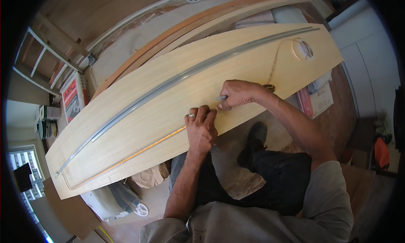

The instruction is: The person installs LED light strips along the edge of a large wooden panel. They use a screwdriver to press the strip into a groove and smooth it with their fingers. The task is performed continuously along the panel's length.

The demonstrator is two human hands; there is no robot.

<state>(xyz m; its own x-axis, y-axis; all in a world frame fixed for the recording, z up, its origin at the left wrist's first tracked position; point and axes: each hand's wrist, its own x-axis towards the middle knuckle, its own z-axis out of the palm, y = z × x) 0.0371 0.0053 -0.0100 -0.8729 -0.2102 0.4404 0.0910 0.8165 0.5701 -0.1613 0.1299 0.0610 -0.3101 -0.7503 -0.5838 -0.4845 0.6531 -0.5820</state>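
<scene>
grey shirt cloth point(270, 222) sits nearest, with both forearms point(183, 188) reaching up past it to a long pale board point(126, 133) spread across the view. the right grip point(241, 92) is closed around a slim grey tool point(221, 98), whose visible end pokes out leftward past the fingers, above the board's near half. just below and to the left, the left grip point(201, 127) rests by the board's near edge, fingers bent down; whether it pinches anything cannot be told. an orange strip point(152, 145) runs off from beside it toward the lower left, its long axis roughly following that edge, so the left grip is the nearer one to it. the tool lies up and right of the left grip, near its fingertips, seemingly apart. beyond both, grey metal rails point(168, 84) lie lengthwise on the board
</scene>
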